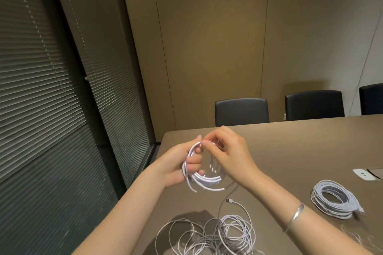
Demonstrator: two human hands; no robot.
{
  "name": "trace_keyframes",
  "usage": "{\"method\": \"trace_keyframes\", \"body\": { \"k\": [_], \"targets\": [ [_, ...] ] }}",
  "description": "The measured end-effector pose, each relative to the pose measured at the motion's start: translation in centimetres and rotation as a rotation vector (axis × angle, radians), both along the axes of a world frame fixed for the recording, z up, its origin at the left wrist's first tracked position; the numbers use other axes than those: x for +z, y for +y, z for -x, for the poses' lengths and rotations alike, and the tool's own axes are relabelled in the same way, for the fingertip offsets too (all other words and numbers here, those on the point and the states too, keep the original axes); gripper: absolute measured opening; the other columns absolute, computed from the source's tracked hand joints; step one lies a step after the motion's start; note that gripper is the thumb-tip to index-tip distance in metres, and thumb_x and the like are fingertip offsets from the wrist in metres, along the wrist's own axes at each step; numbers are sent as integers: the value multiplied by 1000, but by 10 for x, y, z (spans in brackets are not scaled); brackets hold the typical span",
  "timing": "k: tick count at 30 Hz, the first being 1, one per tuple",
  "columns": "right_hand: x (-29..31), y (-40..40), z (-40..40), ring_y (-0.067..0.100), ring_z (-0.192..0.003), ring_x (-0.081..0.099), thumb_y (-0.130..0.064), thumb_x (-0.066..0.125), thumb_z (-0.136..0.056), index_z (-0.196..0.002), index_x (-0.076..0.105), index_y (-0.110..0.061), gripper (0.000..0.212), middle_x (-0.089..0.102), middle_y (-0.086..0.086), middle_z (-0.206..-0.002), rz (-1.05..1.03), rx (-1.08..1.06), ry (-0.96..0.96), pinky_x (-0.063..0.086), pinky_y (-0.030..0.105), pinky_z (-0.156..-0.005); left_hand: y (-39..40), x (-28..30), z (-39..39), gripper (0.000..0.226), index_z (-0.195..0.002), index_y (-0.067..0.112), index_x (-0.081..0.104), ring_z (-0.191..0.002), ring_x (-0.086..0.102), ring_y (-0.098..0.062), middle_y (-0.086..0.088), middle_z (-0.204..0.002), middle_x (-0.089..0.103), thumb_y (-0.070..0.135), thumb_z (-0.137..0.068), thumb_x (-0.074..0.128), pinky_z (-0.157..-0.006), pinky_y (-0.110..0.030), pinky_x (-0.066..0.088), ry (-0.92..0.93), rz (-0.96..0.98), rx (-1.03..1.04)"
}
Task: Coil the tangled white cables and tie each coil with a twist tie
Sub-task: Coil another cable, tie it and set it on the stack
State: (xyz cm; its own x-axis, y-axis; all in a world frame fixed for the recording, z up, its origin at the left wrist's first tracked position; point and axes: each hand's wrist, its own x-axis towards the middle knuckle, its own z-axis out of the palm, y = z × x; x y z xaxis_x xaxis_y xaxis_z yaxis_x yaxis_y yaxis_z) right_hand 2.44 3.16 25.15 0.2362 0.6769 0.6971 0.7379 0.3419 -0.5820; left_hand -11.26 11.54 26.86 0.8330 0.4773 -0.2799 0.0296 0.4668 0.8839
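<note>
Above the table's left corner my left hand grips a small coil of white cable, fingers curled round its left side. My right hand pinches the top of the same coil with fingertips beside my left thumb. A cable strand runs down from the coil to a USB plug on the table. Below lies a loose tangle of white cable at the front edge. A finished, neat white coil lies to the right. Thin pale twist ties lie near my right forearm, blurred.
The brown table stretches right and back. Three black chairs stand along its far side. A white socket plate sits in the table at the right edge. Slatted blinds fill the left.
</note>
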Motion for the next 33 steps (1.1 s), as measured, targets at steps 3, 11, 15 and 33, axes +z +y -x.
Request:
{"method": "trace_keyframes", "body": {
  "k": [3,11,15,33],
  "targets": [
    [2,0,-7,8,-68,51,-30,73,-82,-74,62,-21,16,57,-8,-72,62,-31,22,38,17,-59,3,-1,4,46,-68,14,49,-32,17,-5,8,-41,24,55,-89,51,-38,-19,28,36,89,-84],
    [0,0,-14,6,-114,57,-62,42,-92,-113,69,-30,48,68,-11,-115,700,426,477,38,24,-101,8,6,9,37,-65,14,50,-26,23,0,10,-38,25,39,-87,64,-30,-13,19,69,72,-207],
    [-6,-5,-15,32,-85,68,-52,53,-90,-97,63,-11,43,65,9,-68,721,555,690,51,34,-75,8,6,8,30,-67,14,46,-28,21,-1,9,-40,24,31,-84,64,-33,-12,16,107,64,-85],
    [-24,10,-5,7,-37,47,-31,49,-98,-73,60,-11,34,50,-4,-42,367,45,672,36,19,-41,-7,-19,-5,15,-89,6,70,-66,68,-22,-8,-71,66,21,-90,67,-67,-31,59,31,17,246]
  ]
}}
